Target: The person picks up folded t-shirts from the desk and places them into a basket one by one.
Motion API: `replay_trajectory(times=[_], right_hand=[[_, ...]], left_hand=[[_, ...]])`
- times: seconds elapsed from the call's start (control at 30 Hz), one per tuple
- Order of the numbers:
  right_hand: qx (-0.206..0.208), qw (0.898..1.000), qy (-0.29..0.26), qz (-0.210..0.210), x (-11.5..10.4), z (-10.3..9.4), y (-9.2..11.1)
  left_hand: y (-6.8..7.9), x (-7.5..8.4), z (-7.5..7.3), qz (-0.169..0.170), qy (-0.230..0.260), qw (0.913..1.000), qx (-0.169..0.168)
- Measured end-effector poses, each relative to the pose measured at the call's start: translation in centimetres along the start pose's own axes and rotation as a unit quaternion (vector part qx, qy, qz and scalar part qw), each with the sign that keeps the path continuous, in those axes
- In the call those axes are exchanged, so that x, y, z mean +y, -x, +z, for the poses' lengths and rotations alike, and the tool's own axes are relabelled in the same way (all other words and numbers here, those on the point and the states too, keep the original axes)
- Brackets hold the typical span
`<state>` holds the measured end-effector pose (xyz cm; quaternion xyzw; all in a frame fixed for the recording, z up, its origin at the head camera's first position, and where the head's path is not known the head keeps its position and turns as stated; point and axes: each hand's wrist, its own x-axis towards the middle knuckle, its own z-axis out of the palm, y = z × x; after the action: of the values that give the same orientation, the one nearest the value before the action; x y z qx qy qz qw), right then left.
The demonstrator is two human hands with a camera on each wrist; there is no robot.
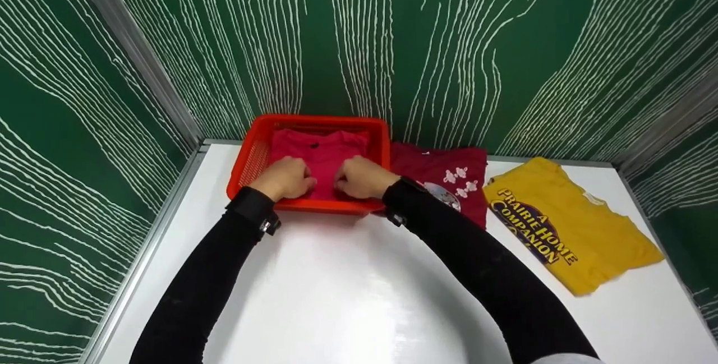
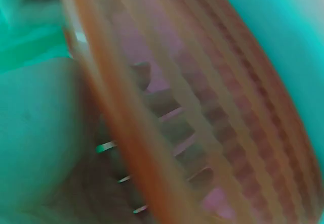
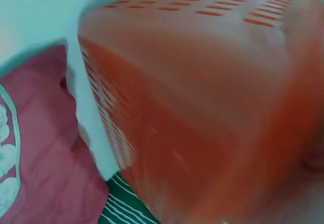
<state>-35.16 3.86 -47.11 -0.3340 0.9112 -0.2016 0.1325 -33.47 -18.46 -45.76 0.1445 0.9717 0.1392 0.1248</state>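
A bright pink T-shirt (image 1: 322, 153), folded, lies inside a red plastic basket (image 1: 255, 142) at the back of the white table. Both hands reach over the basket's near rim. The left hand (image 1: 289, 178) grips the shirt near its front left part, its fingers curled down. On the front right part, the right hand (image 1: 362, 178) holds the shirt in the same way. Fingertips are partly hidden in both. The left wrist view, blurred, has the basket's slotted wall (image 2: 217, 118) beside the left hand (image 2: 40, 133). In the right wrist view the basket's outer side (image 3: 177, 92) fills the middle.
Just right of the basket lies a dark red shirt (image 1: 468, 165) with white prints, partly behind the right forearm. Farther right is a folded yellow shirt (image 1: 606, 246) with dark lettering. Green walls (image 1: 415, 44) with white lines border the white table (image 1: 314, 296).
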Motion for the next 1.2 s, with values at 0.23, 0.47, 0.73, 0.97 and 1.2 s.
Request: replay_trajectory(times=[0.23, 0.47, 0.73, 0.97, 1.2], right_hand=[[0.153, 0.986, -0.049, -0.039, 0.0, -3.0, 4.8], [0.215, 0.975, -0.049, -0.032, 3.3, -4.1, 11.2], [0.223, 0.974, 0.016, 0.039, 8.4, -1.5, 16.2], [0.221, 0.969, 0.042, 0.105, 11.5, 0.1, 19.0], [0.179, 0.969, 0.044, 0.166, 15.3, 2.7, 19.8]], left_hand=[[1.8, 6.6, 0.1, 0.108, 0.074, 0.9836, 0.124], [3.2, 12.9, 2.9, 0.170, 0.081, 0.9709, 0.148], [3.8, 17.3, 8.1, 0.198, -0.035, 0.9570, 0.209], [3.6, 19.8, 11.3, 0.212, -0.072, 0.9530, 0.204], [1.0, 20.0, 15.3, 0.086, -0.139, 0.9808, 0.107]])
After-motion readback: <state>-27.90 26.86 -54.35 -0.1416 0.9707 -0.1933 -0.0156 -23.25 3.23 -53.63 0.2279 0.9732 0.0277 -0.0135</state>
